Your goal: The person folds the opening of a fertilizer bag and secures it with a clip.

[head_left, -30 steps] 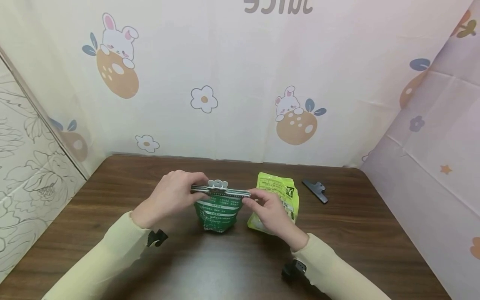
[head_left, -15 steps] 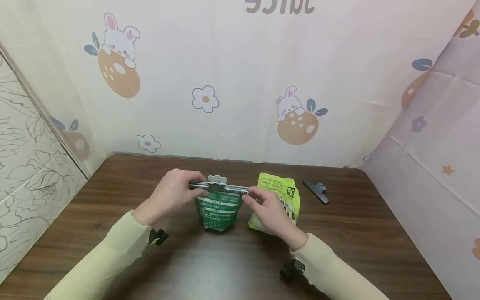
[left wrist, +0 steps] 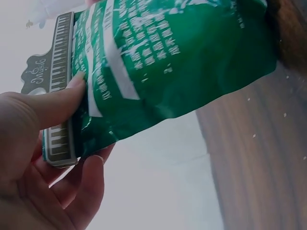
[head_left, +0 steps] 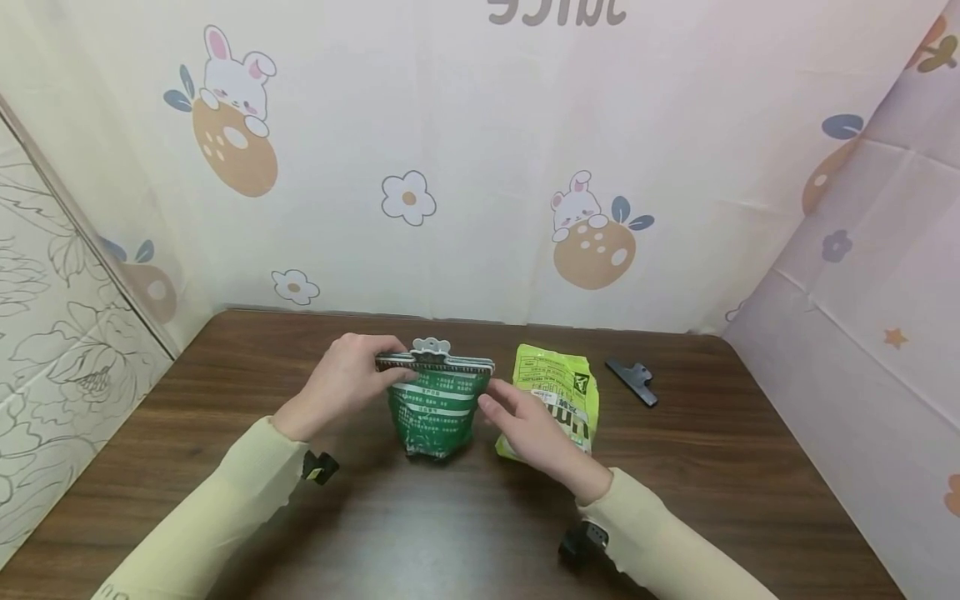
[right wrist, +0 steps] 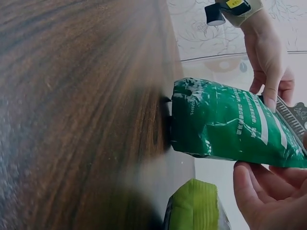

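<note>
A green plastic bag (head_left: 435, 417) with white stripes and printed text stands upright before me, its top closed by a long bulldog clip (head_left: 457, 363). In the left wrist view this clip carries a piano-key pattern and the word Music. My left hand (head_left: 341, 383) grips the clip's left end, thumb in front and fingers behind. Beside the bag's right edge is my right hand (head_left: 536, 433), below the clip, its fingers loosely bent and touching or almost touching the bag (right wrist: 220, 120). Whether the bag's bottom bears on the table I cannot tell.
A yellow-green bag (head_left: 558, 379) lies partly behind my right hand. Farther right lies a dark bulldog clip (head_left: 633, 382) on the brown wooden table (head_left: 720, 467). A printed curtain (head_left: 480, 250) hangs along the table's back edge.
The green bag and its clip have risen slightly and shifted a little left with my left hand. My right fingers have come off the clip's right end and slid down to the bag's side.
</note>
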`<action>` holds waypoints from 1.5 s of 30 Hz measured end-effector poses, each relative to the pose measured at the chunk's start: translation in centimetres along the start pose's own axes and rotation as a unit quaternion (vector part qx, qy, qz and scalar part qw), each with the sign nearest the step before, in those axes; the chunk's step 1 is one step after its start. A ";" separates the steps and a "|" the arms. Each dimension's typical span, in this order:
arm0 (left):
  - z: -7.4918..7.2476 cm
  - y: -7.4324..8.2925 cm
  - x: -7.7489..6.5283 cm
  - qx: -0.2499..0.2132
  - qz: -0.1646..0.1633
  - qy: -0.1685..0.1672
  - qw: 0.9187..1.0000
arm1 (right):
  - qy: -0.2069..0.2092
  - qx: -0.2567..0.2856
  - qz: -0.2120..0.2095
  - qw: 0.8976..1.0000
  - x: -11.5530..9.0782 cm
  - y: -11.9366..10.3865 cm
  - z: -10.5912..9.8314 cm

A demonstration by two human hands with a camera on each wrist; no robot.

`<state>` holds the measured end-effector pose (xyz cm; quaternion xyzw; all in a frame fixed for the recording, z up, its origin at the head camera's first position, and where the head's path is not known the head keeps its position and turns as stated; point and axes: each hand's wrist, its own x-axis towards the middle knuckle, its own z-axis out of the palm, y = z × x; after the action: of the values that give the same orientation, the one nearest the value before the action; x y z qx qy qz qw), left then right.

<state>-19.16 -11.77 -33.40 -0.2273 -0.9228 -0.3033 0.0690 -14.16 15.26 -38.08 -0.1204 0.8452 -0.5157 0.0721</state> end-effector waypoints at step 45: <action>2.5 -4.8 1.0 -0.236 -0.203 -0.076 0.947 | -0.043 0.018 -0.002 0.999 0.6 0.9 1.1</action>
<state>-22.19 -13.36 -37.69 -0.0675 -0.8540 -0.5017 -0.1196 -14.64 14.56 -39.41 -0.1425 0.8315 -0.5256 0.1097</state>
